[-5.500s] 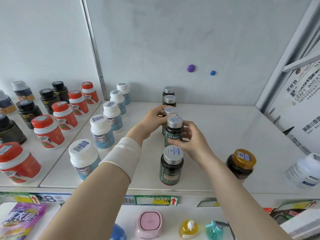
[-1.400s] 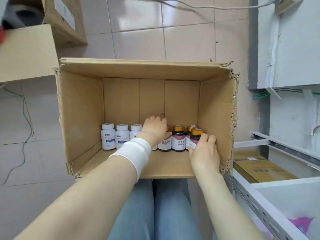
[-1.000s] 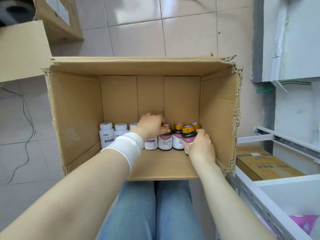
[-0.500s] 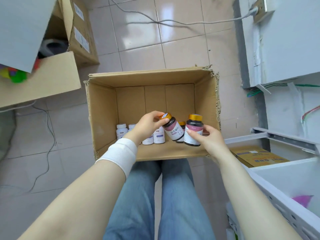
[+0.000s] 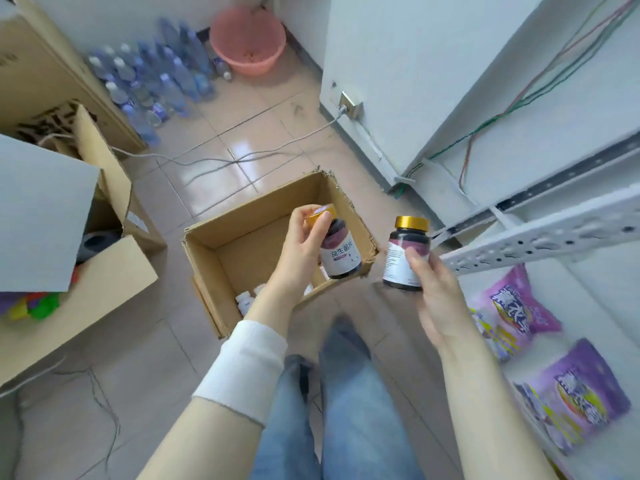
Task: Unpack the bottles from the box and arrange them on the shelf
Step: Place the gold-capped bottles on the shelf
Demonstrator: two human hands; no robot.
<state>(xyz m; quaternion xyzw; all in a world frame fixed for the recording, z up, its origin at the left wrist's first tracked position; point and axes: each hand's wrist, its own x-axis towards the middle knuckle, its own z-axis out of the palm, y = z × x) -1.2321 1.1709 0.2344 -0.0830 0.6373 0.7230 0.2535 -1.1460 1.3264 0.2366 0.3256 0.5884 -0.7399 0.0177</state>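
Observation:
My left hand [image 5: 300,251] grips a dark gold-capped bottle [image 5: 340,255] with a pink and white label, tilted, above the open cardboard box [image 5: 221,247] on the floor. My right hand [image 5: 437,295] holds a second dark gold-capped bottle [image 5: 406,253] upright, just right of the box and close to the white shelf rail [image 5: 540,233]. A few white bottles [image 5: 246,301] show at the bottom of the box; the rest of its inside is hidden by my left arm.
Purple snack bags [image 5: 512,317] lie on the lower shelf at right. Larger cardboard boxes [image 5: 93,271] stand at left. Several plastic water bottles [image 5: 156,81] and a pink basin [image 5: 248,39] sit at the back. Cables [image 5: 221,161] run across the tiled floor.
Both hands have lifted their gold-capped bottles out of the box and risen well above it. The view has pulled back and swung toward the shelf at right.

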